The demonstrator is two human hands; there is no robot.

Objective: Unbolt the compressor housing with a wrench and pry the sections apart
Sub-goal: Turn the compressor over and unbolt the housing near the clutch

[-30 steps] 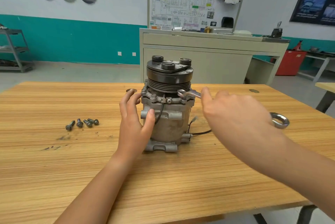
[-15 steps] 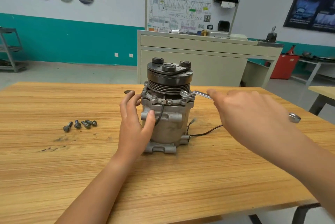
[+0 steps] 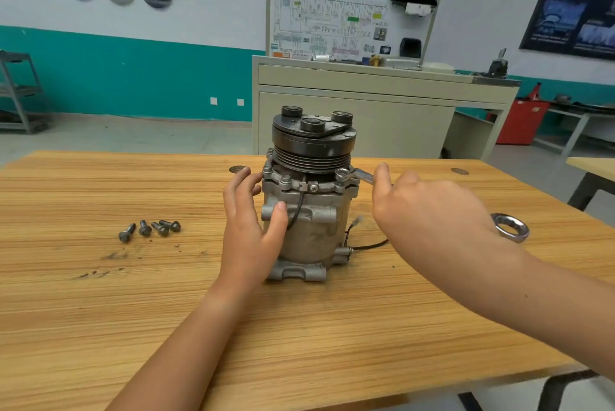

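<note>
Judged heavy and rigid: a compressor of cast metal, capped by a grooved steel pulley, hence top-heavy and apt to twist or tip under a sideways pull on a tool. Not fragile in the body, though worth sparing the thin black wire trailing out at 4 o'clock. Probably smooth and a little oily on the barrel. Better purchase to be had on the lugs at mid-height or just under the bolted flange than on the pulley, likely free to spin.

Standing upright on its foot near the middle of the counter, directly between the hands.

Left hand at 9 o'clock of the housing: open, fingers nearly straight and reaching round towards the flange, thumb pressed on a front lug. Bracing rather than clenching.

Right hand at 3 o'clock: closed round the shank of the wrench, forefinger laid along it towards the housing. Near ring seated over a flange bolt at about 3 o'clock on the rim; far ring poking out beyond the wrist at 4 o'clock, above the counter.

Another flange bolt seen in place at about 8 o'clock. No gap visible yet between the sections.

Four loose bolts lying in a row at 9 o'clock, well apart from the housing, beyond the left hand.
</note>
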